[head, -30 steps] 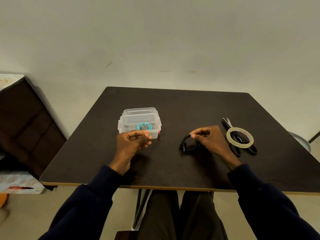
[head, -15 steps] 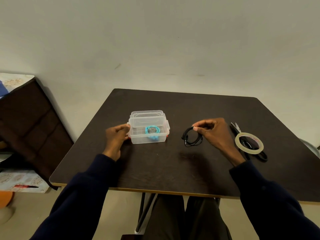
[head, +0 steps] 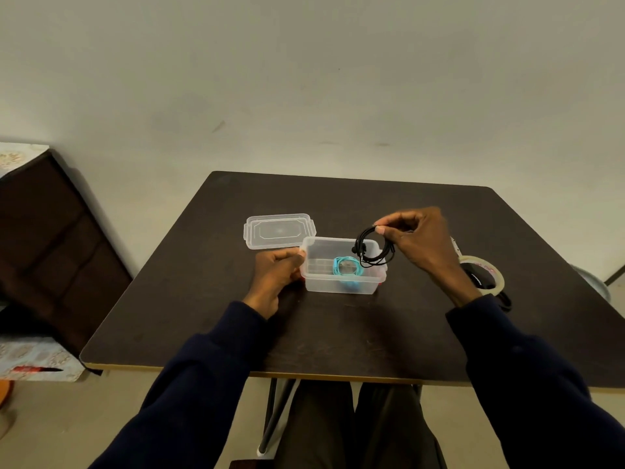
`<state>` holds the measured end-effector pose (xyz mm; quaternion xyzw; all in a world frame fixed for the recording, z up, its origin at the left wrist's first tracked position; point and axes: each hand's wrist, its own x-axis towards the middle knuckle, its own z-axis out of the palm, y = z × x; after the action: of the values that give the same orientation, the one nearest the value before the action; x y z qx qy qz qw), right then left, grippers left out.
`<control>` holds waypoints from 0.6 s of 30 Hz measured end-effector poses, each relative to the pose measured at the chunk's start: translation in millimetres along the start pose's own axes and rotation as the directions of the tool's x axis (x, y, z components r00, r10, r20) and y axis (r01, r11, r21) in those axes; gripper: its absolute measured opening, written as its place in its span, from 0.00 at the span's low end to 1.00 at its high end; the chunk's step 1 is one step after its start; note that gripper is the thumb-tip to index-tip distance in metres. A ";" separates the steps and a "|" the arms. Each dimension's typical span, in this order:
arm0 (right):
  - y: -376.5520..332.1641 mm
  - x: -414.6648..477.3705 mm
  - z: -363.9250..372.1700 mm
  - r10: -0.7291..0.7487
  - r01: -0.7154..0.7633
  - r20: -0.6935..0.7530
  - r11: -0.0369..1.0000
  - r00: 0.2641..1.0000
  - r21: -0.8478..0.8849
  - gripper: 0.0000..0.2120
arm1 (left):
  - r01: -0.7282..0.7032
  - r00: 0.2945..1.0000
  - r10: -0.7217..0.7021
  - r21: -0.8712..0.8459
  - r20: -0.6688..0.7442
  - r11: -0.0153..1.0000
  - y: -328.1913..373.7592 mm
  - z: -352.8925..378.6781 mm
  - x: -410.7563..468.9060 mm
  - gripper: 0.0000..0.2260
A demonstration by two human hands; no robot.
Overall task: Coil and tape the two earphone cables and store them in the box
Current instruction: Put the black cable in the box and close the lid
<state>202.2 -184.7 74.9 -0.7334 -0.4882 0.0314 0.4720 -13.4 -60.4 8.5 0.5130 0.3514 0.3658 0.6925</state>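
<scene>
Inside clear box [head: 339, 286], teal coil [head: 347, 267], lid [head: 279, 230] behind

A: Specify cable colours.
B: One turquoise earphone coil [head: 337, 266], one black earphone coil [head: 361, 249].
A: Remaining items?
B: The box [head: 341, 286] and lid [head: 279, 230]: clear. The table [head: 338, 333]: dark brown. The sleeves [head: 209, 367]: navy.

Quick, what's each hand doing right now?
Left hand: grips the clear box by its left end.
Right hand: pinches the black earphone coil above the box.

black cable [head: 361, 247] 1 — teal cable [head: 338, 265] 1 — box [head: 338, 286] 1 — lid [head: 279, 230] 1 — tape [head: 500, 277] 1
</scene>
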 end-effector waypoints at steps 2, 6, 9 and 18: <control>-0.7 1.1 5.3 0.000 0.001 0.011 1.000 1.000 -0.024 0.05 | 0.020 1.000 -0.021 0.013 0.023 1.000 -4.1 8.2 -2.5 0.05; -1.6 2.8 22.8 -0.006 0.015 0.094 0.995 0.996 -0.100 0.04 | 0.072 0.996 -0.072 -0.001 0.053 0.997 -10.5 19.1 -5.3 0.06; -4.4 5.8 38.0 -0.016 0.039 0.148 0.987 0.989 -0.154 0.03 | 0.095 0.994 -0.093 -0.027 0.064 0.995 -12.0 20.3 -6.5 0.07; -1.0 6.8 75.3 -0.032 0.121 0.275 0.942 0.961 -0.314 0.03 | 0.107 0.992 -0.103 -0.057 0.076 0.993 -10.8 16.9 -10.3 0.09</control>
<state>166.8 -129.7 36.9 -0.7709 -0.5739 0.0292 0.2746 -2.3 -79.3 3.0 0.4855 0.3411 0.3204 0.7385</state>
